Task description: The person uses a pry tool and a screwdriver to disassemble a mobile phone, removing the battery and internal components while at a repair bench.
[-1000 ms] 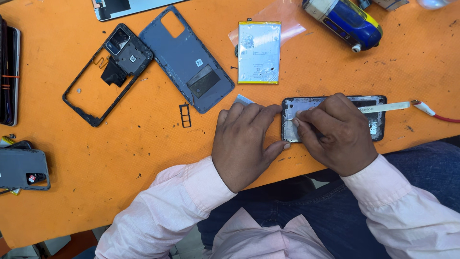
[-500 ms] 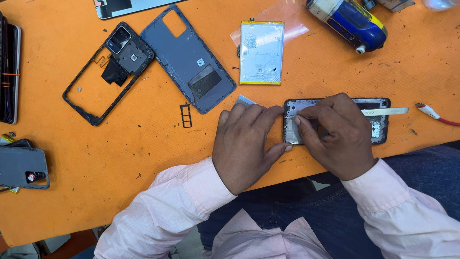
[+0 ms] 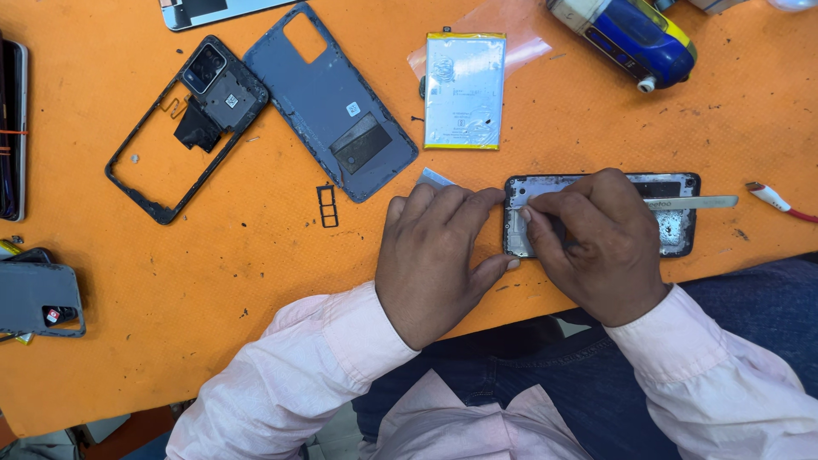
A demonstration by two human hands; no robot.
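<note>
**Opened phone braced flat at the counter's near edge**

The opened phone body (image 3: 673, 223) lay flat on the orange counter (image 3: 256, 281), close to its near edge. It looked light, thin and stiff, with exposed parts inside that would likely be fragile; the safest hold seemed to be its outer rim. The left hand (image 3: 434, 255) lay palm down just beside it, fingertips pressed against the phone's left end, closed on nothing. The right hand (image 3: 596, 247) arched over the body, fingers pinched together on a flat metal pry tool (image 3: 694, 203) that stuck out to the right. Farther off lay a battery (image 3: 464, 89), a grey back cover (image 3: 328, 98), a black frame (image 3: 183, 128) and a small card tray (image 3: 327, 206).
</note>
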